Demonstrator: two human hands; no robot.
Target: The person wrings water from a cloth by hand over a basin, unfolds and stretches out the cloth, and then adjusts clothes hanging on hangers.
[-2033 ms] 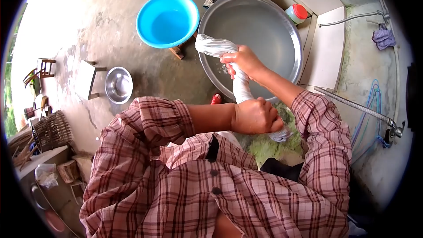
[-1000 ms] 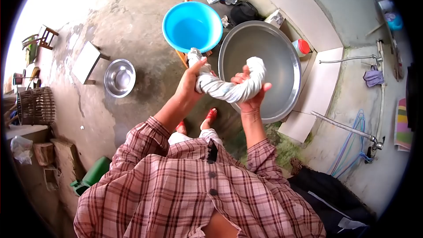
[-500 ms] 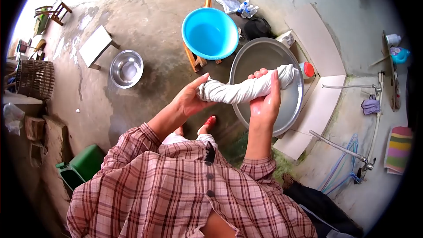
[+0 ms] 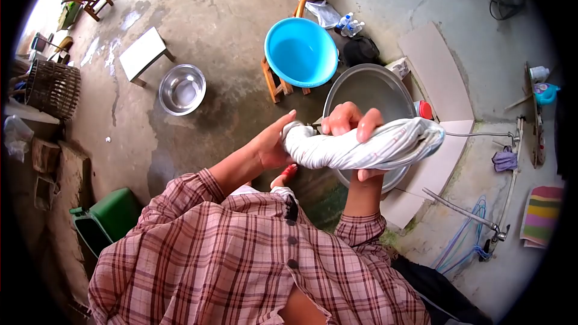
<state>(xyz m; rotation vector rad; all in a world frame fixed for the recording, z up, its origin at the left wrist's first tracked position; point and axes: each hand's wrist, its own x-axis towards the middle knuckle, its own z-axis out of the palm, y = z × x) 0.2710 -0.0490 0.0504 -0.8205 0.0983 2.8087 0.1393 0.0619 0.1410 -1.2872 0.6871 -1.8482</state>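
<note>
A twisted white cloth (image 4: pixel 385 144) stretches between my two hands in front of my chest. My left hand (image 4: pixel 274 144) grips its left end, thumb pointing up along the twist. Wrapped around the middle of the cloth is my right hand (image 4: pixel 352 123), its fingers curled over the top and part of the palm hidden underneath. The cloth's right end sticks out past the right hand in loose folds. Below and behind it stands a large metal basin (image 4: pixel 373 90) with greyish liquid, partly covered by the cloth and my right hand.
A blue basin (image 4: pixel 301 51) rests on a wooden chair ahead. A steel bowl (image 4: pixel 182 89) is on the floor beside a small white-topped table (image 4: pixel 144 54). Taps (image 4: pixel 490 225) run along the right wall. A green bin (image 4: pixel 111 216) lies at lower left.
My right hand has turned over, from palm up under the cloth to fingers over it. The cloth's right end has swung lower and to the right. The view has shifted slightly.
</note>
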